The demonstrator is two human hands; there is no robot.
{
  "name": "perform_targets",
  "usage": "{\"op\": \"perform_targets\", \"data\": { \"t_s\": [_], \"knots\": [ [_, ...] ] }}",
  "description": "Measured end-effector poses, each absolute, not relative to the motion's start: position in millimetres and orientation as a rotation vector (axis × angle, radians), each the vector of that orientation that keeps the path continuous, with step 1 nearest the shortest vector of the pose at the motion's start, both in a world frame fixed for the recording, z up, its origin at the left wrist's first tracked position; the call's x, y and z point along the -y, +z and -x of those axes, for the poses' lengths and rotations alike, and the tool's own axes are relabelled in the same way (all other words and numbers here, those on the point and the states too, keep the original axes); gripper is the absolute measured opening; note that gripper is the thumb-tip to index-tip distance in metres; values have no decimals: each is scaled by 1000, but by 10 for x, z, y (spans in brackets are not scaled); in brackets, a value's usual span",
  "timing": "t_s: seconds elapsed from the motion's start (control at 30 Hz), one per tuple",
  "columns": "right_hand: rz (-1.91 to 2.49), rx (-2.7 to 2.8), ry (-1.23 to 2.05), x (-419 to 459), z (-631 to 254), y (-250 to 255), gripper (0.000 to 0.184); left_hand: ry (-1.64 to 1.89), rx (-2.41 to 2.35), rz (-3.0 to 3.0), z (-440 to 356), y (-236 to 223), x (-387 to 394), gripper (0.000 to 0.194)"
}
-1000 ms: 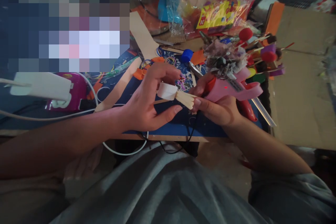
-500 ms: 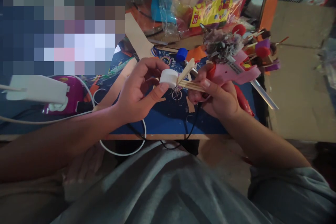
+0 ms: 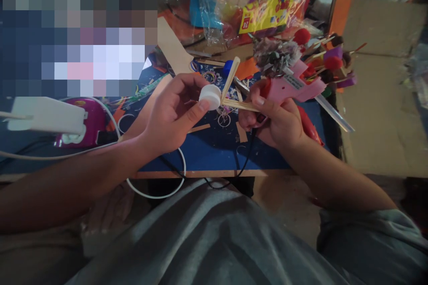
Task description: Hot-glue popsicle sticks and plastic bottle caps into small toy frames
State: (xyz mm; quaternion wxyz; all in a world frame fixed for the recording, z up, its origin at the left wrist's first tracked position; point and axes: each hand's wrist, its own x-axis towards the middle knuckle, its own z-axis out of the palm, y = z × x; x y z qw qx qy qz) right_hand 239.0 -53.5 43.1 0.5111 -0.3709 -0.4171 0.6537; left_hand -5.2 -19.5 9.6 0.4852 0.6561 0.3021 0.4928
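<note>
Seemingly for steadiness, the left hand [image 3: 167,118] pinches a bottle cap [image 3: 210,96]; beside it, the right hand [image 3: 280,120] pinches wooden sticks [image 3: 242,105], gripping a glue gun [image 3: 284,89].

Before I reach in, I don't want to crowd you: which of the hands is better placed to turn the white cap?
Left, I'd judge: the left hand holds the white cap, while the right hand is occupied with the pink hot-glue gun and touches the wooden sticks.

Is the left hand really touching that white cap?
Touching: the head view shows the left hand with its thumb tip against the white cap, overlapping its lower edge with no gap between.
</note>
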Motion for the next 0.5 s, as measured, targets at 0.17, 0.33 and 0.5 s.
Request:
{"op": "perform_targets", "data": {
  "t_s": [0.17,0.33,0.5],
  "knots": [
    [909,981,1591,533,-2368,468,55,1207,-730,-1609,54,92,208,47],
    [937,944,1600,528,-2364,473,60,1186,-739,-1657,76,104,203,49],
    [955,959,1614,527,-2374,486,63,1167,-737,-1691,96,132,207,50]
  ]
}}
